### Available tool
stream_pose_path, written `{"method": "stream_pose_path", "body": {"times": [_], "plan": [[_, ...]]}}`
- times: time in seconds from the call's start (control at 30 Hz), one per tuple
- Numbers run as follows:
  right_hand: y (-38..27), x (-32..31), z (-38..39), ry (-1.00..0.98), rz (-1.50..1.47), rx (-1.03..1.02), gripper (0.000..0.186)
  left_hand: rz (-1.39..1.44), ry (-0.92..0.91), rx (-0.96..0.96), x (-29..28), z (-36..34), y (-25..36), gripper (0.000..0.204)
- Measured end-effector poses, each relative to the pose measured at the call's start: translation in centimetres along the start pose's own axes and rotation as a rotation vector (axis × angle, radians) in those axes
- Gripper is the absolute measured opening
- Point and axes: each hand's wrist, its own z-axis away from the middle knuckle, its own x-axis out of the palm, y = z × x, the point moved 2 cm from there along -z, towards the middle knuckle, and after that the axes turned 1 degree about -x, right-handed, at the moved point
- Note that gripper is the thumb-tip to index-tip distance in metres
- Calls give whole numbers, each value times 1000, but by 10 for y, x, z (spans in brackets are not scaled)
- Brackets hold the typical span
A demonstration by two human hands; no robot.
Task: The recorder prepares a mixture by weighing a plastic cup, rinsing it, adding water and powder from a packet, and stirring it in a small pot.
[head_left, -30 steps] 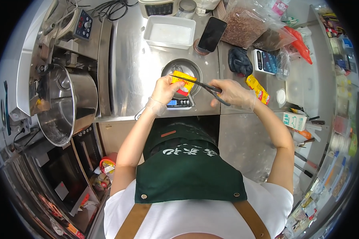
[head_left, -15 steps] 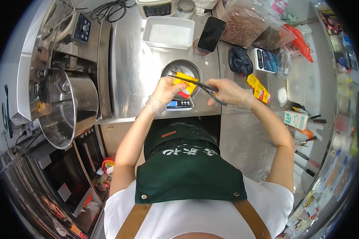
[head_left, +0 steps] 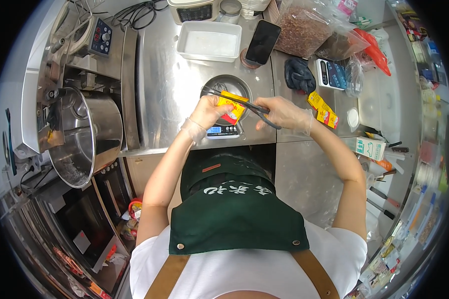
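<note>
My gloved left hand (head_left: 206, 110) pinches a small yellow-and-red packet (head_left: 229, 117) by its left side. In my gloved right hand (head_left: 282, 113) is a pair of dark scissors (head_left: 268, 120), its blades lying across the upper part of the packet and pointing left. Beneath both hands sits a round metal bowl (head_left: 239, 82) on a digital scale (head_left: 229, 130) with a lit display. A thin wire-like shape shows inside the bowl; the packet and hands hide much of the rest.
A white rectangular tub (head_left: 209, 42) and a phone on a stand (head_left: 263, 42) are behind the bowl. To the right lie another yellow packet (head_left: 323, 110), a dark cloth (head_left: 299, 74) and a second scale (head_left: 331, 74). A large steel pot (head_left: 107, 129) stands left.
The scissor blades have shifted slightly up and left, their tips reaching farther past the packet. My left hand keeps its pinch on the packet.
</note>
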Motion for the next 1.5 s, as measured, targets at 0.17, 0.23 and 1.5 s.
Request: {"method": "stream_pose_path", "body": {"times": [0.17,0.23,1.5], "plan": [[2,2,-3,55,-39,-42,68,-2,-5,-14,1,-3,0,19],[7,4,-4,60,-55,-45,68,15,-1,17,1,-5,-2,18],[-21,16,-36,484,491,-450,7,396,-292,75,-13,-8,-31,61]]}}
